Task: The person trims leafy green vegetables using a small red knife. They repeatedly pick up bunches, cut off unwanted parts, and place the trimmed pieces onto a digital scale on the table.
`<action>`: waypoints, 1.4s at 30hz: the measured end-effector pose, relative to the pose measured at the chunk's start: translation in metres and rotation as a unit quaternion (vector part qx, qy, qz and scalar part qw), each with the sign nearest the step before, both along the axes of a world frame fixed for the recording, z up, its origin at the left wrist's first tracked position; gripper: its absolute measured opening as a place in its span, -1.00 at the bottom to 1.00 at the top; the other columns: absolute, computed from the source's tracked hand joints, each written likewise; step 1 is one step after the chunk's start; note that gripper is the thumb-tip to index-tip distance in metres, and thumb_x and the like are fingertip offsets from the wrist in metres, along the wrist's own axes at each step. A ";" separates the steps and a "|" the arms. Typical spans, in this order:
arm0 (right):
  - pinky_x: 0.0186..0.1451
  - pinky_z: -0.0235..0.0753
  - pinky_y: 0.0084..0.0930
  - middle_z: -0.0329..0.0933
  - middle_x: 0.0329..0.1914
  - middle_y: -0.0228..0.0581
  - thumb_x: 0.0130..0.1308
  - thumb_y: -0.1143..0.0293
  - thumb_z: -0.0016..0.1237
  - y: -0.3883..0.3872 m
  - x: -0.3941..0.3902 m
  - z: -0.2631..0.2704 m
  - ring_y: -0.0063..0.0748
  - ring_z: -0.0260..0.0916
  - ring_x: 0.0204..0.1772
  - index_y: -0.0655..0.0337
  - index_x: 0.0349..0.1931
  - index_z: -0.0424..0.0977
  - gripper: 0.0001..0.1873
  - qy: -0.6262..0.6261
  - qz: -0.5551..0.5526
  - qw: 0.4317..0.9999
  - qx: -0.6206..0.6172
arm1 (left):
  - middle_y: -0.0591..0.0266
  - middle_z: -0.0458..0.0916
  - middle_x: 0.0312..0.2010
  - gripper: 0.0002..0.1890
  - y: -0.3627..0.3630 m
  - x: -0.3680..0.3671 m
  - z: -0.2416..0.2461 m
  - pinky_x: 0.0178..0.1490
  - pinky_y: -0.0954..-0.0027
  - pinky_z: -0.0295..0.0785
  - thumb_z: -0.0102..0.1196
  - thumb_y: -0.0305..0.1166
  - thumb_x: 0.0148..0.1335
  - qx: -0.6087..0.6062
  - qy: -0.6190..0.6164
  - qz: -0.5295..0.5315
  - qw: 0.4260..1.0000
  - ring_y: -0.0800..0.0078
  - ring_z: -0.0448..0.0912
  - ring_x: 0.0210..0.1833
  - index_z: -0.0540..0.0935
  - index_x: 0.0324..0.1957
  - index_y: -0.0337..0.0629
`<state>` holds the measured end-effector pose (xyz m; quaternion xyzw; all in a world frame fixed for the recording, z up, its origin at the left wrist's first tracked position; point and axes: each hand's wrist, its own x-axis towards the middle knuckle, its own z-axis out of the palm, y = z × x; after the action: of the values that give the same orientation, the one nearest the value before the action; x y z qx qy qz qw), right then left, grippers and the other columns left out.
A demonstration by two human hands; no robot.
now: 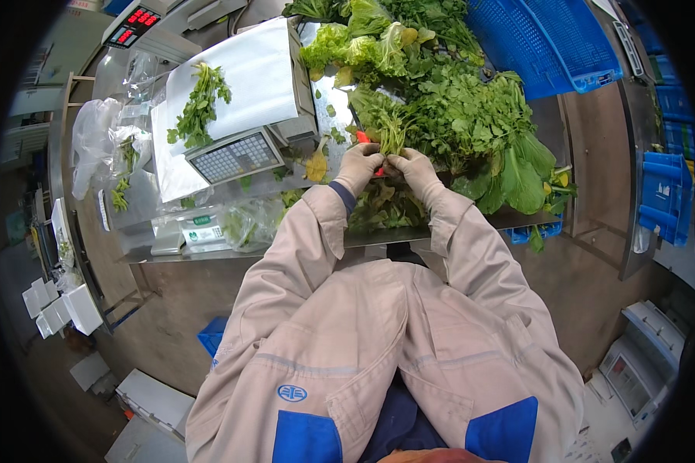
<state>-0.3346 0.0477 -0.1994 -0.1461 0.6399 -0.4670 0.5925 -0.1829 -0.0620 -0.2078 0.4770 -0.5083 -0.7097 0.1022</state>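
My left hand (356, 166) and my right hand (419, 173), both in pale gloves, meet over the front of the metal table. Between their fingertips they hold a small bunch of leafy green stems (392, 138), its leaves pointing away from me. A red-handled tool (362, 138) shows beside and below the left fingers; whether that hand grips it I cannot tell. Loose, yellowing leaves (388, 204) lie beneath my wrists. Just right of the hands is a large heap of leafy herbs (469, 110), with broad green leaves (521, 179) at its near end.
A scale with a keypad (234, 157) stands left, a herb bunch (200, 107) on its white-covered platform (255, 63). Its lit display (132, 26) rises behind. Plastic bags (95, 139) lie farther left, packaging (202, 231) along the front edge. Lettuce (376, 46) and a blue crate (547, 46) are at the back.
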 end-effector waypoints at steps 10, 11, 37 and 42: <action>-0.06 0.55 -0.31 0.70 -0.27 -0.06 0.47 0.17 0.13 0.012 -0.051 0.044 -0.17 0.63 -0.19 0.27 -0.05 0.64 -0.68 0.383 -0.026 0.923 -0.015 | 0.03 0.61 0.04 -0.62 -0.075 0.059 0.084 0.08 0.23 0.69 0.01 -0.48 0.45 0.069 0.110 0.133 0.983 0.28 0.68 -0.08 0.45 0.23 -0.46; -0.07 0.54 -0.33 0.69 -0.30 -0.07 0.48 0.18 0.13 0.006 -0.053 0.049 -0.21 0.62 -0.21 0.27 -0.06 0.63 -0.69 0.356 -0.056 0.933 -0.007 | 0.04 0.63 0.02 -0.65 -0.081 0.071 0.100 0.02 0.26 0.69 -0.01 -0.49 0.47 0.072 0.121 0.156 0.978 0.31 0.68 -0.03 0.46 0.23 -0.43; 0.08 0.60 -0.53 0.71 -0.03 -0.22 0.49 0.32 0.09 -0.011 0.051 0.121 -0.46 0.65 -0.03 0.36 0.14 0.60 -0.65 0.147 0.173 0.961 -0.161 | 0.21 0.75 -0.19 -0.75 0.038 0.141 0.200 -0.04 0.45 0.61 0.26 -0.60 0.34 -0.195 0.166 0.241 0.936 0.51 0.69 -0.17 0.65 0.04 -0.33; 0.04 0.62 -0.53 0.67 -0.06 -0.33 0.52 0.30 0.11 0.006 0.085 0.161 -0.50 0.63 -0.07 0.36 0.12 0.58 -0.67 -0.039 0.161 0.974 -0.157 | 0.37 0.73 -0.21 -0.78 0.089 0.116 0.181 -0.09 0.58 0.52 0.30 -0.57 0.32 -0.251 0.065 0.200 0.945 0.69 0.62 -0.19 0.70 0.00 -0.29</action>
<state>-0.2500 0.0534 -0.0388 -0.3200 0.5031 -0.4656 0.6540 -0.0664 0.0267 -0.0268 0.4801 -0.5562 -0.5542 0.3911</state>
